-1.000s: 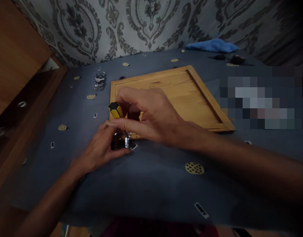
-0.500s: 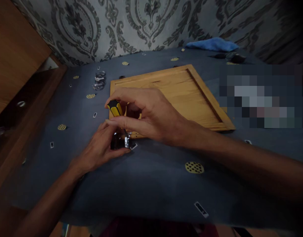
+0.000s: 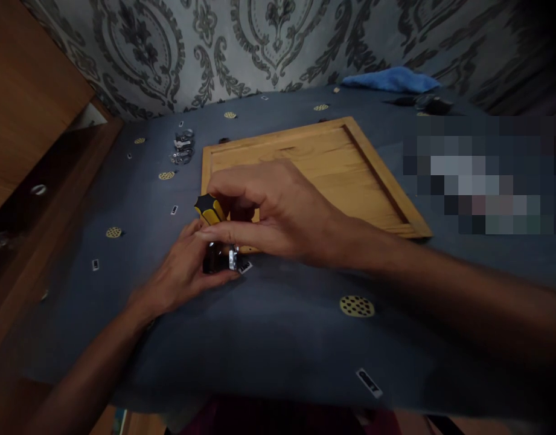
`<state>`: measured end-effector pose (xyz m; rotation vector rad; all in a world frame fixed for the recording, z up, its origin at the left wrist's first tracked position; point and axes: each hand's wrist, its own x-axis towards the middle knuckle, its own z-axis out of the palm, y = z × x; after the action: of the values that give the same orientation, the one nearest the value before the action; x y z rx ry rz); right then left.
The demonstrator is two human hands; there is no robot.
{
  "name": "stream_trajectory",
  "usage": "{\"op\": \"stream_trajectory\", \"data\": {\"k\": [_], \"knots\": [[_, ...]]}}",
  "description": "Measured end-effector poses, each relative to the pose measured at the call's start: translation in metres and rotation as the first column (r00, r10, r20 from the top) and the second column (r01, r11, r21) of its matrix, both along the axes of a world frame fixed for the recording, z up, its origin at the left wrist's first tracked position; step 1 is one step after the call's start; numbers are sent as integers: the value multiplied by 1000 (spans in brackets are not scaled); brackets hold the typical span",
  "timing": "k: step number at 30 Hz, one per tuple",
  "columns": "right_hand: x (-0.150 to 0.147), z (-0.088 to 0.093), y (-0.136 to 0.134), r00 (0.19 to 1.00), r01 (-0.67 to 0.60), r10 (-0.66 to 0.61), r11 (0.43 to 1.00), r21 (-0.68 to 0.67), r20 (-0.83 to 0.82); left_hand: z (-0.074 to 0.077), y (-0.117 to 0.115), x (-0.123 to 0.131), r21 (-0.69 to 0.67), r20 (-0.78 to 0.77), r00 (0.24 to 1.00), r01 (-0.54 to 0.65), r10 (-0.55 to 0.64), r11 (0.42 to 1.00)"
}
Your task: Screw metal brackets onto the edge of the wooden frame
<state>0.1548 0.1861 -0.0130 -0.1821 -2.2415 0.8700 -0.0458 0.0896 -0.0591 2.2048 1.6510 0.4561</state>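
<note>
My right hand (image 3: 273, 211) is closed round the yellow-and-black handle of a screwdriver (image 3: 209, 208), tilted with its shaft pointing down. Below it, my left hand (image 3: 182, 269) grips a shiny metal hinge (image 3: 232, 258) at the near left corner of a wooden panel (image 3: 305, 175). The panel has a raised frame and lies flat on the patterned cloth. My right fingers hide the screwdriver's tip and most of that corner, so I cannot tell whether the tip sits in a screw.
Several metal hinges (image 3: 183, 147) lie beyond the panel's left edge. A blue cloth (image 3: 390, 80) and a dark tool (image 3: 422, 104) rest at the back right. Wooden furniture (image 3: 42, 90) stands along the left, a patterned wall (image 3: 278, 42) behind. A blurred patch covers the right side.
My right hand has lowered slightly, and the screwdriver handle has tipped and dropped a little towards my left hand. My left hand and the panel stay nearly in place.
</note>
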Motion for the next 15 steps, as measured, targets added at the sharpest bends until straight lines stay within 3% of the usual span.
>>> {"op": "stream_trajectory", "data": {"k": [8,12,15], "knots": [[0,2,-6,997,74,-73,997,27,-28,-2,-1,-1,24,42,999,6,-7,1000],[2,7,-10,977,192,-199,977,-96,-74,-3,-1,-2,13,39,999,-3,3,1000],[3,10,-11,969,236,-243,965,-114,-52,-1,-1,-1,-10,37,999,1,0,1000]]}}
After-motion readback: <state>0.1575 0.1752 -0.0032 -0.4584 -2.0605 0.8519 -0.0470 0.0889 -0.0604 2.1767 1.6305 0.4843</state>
